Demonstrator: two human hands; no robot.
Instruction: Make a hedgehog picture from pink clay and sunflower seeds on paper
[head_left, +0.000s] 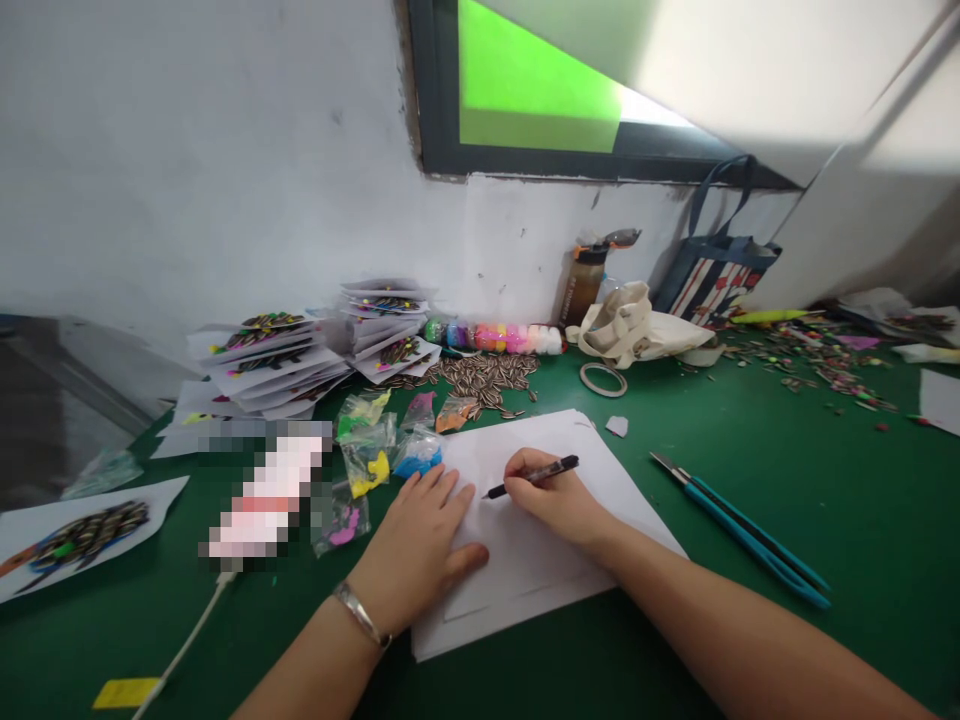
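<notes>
A stack of white paper (525,570) lies on the green table, with a faint line near its lower edge. My left hand (427,535) rests flat on the left part of the sheet, fingers spread, a silver bracelet on its wrist. My right hand (551,495) grips a black pen (556,472), its tip at or just above the paper near the middle. Small bags of coloured clay, among them a blue one (418,456) and a yellow one (371,474), lie just beyond and left of my left hand.
Blue tweezers (757,540) lie on the right. Sunflower seeds (491,380), a tape roll (603,380), a cloth bag (637,330) and a bottle (584,280) are behind. Stacked seed pictures (277,365) and a blurred-out object with a cable (191,640) are at left.
</notes>
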